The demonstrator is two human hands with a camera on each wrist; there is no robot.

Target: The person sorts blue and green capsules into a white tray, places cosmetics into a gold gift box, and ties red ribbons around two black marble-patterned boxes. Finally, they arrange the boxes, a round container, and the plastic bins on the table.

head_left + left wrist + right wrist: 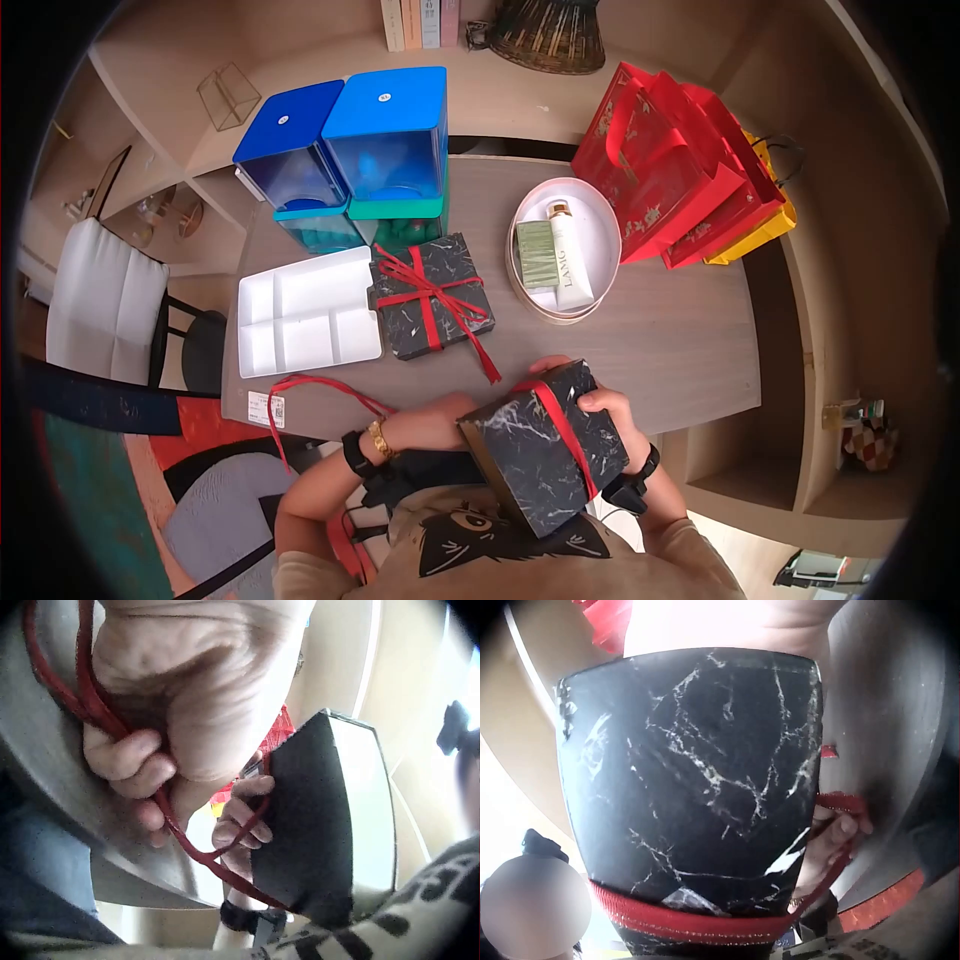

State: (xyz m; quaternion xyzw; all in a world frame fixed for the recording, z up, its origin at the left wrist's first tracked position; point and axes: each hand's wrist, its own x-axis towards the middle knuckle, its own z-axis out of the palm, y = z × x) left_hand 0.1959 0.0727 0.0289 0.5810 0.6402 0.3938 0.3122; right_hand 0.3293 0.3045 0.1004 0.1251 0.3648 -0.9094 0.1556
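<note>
A black marbled gift box [530,450] is held tilted in front of the chest, with a red ribbon [563,430] across its top. My right hand [618,415] grips the box by its right side, thumb on the upper face. To the left, my left hand [435,420] is partly hidden behind the box in the head view. In the left wrist view its curled fingers [135,761] hold the red ribbon, which runs taut to the box; a loose length [330,382] trails leftward over the table edge.
Another black box [430,325] tied with red ribbon sits beside a white divided tray [310,345]. Behind stand blue-lidded containers [390,130]. A round box [606,255] holds a white tube [570,260] and green packet [537,250]. Red gift bags [650,180] stand right.
</note>
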